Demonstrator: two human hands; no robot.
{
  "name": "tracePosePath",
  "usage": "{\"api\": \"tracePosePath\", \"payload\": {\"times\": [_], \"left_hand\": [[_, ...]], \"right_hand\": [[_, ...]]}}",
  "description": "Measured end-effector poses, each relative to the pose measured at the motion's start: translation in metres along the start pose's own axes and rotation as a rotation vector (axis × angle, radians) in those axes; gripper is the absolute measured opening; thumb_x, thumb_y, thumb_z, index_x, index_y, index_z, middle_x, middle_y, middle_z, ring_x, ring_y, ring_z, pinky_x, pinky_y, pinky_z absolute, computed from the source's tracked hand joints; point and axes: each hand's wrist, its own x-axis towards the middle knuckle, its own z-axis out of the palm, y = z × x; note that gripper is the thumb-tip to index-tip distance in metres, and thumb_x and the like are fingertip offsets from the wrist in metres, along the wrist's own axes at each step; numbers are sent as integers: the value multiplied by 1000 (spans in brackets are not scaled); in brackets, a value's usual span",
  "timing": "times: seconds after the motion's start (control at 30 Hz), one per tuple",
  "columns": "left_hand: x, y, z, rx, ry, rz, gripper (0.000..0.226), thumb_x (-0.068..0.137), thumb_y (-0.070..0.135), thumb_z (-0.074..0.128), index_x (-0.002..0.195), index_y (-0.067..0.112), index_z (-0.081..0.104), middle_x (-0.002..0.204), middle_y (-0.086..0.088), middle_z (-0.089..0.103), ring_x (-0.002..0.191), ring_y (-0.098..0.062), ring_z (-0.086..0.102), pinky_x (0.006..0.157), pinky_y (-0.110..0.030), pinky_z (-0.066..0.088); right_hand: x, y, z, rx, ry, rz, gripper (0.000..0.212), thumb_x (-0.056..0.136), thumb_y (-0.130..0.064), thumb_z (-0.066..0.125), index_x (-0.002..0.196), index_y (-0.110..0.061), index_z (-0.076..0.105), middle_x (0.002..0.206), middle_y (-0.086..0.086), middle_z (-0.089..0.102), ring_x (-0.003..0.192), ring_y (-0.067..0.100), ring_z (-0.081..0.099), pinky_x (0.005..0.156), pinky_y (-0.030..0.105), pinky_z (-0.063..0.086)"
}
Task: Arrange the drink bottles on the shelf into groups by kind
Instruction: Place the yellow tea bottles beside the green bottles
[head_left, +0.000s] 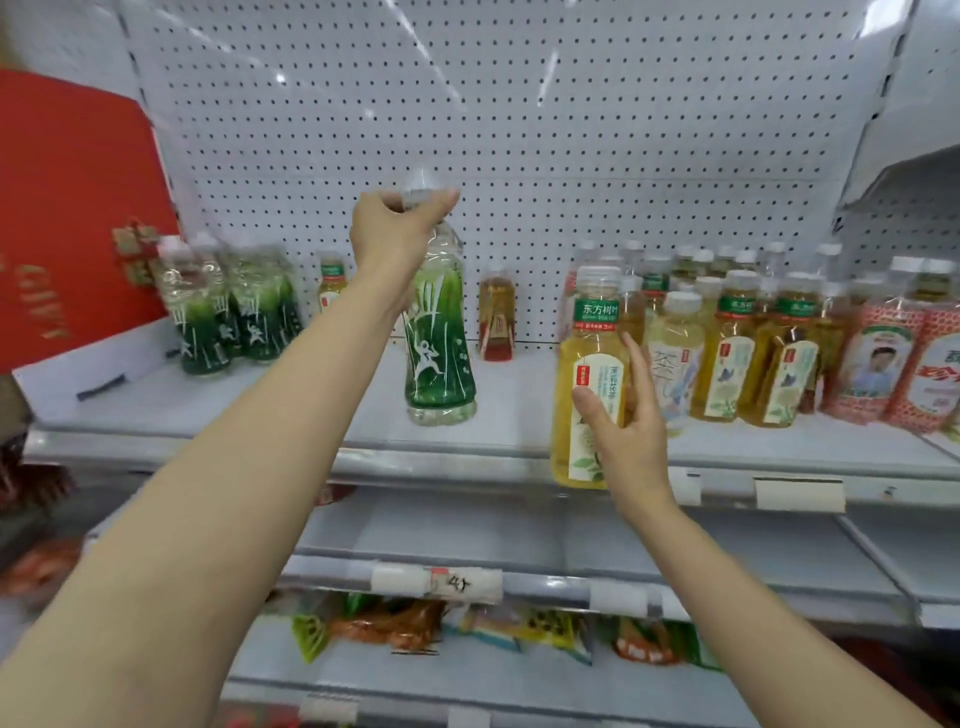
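Observation:
My left hand (395, 228) grips the neck and cap of a clear bottle with a green wrap (439, 343), held upright at the shelf's middle front. My right hand (623, 421) holds a yellow tea bottle (584, 374) with a green neck band, just in front of the shelf edge. Several matching green-wrap bottles (228, 312) stand at the left back. More yellow tea bottles (727, 353) crowd the right side. A lone small tea bottle (331, 283) and a red-labelled amber bottle (496, 322) stand at the back wall.
The white shelf (322, 410) has a pegboard back (519, 130). Pink-patterned bottles (893, 374) fill the far right. A red board (67, 208) leans at the left. Snack packets (467, 629) lie on a lower shelf, under a bare middle shelf (571, 535).

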Motion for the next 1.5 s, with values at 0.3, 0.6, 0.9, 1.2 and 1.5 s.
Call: {"api": "tracePosePath", "payload": {"times": [0.3,0.6,0.9,1.2,1.5], "left_hand": [[5,-30,-103,113,51,-30,70,59,51,89,108,13,58,106,-9,69,97,-25,69,89,-43,57],[54,-67,-160,249,164,57,54,72,40,86,110,15,58,103,1,66,95,-16,64,84,-30,54],[94,-96,-198,334,342,109,58,74,46,83,114,13,58,105,3,63,96,-18,62,80,-28,53],[149,-132,-217,450,347,94,61,75,51,80,113,10,55,112,-1,59,100,-20,57,83,-32,49],[202,-173,-235,504,258,73,57,77,52,77,110,14,50,112,-1,56,103,-21,56,92,-38,49]], "right_hand": [[-33,5,107,72,-47,125,62,89,-23,66,144,-26,37,113,-9,64,89,-5,64,67,14,54],[-6,21,183,60,-157,125,61,87,-22,70,140,-27,40,114,-6,64,97,3,64,77,20,55],[30,52,234,67,-276,120,58,88,-25,68,138,-29,39,109,-16,62,96,-2,62,75,17,52],[59,79,284,66,-332,161,63,85,-20,72,136,-23,36,116,-1,60,100,11,64,75,24,54],[81,107,333,22,-258,206,65,83,-21,74,135,-21,34,117,-2,59,102,10,63,83,33,55]]}}
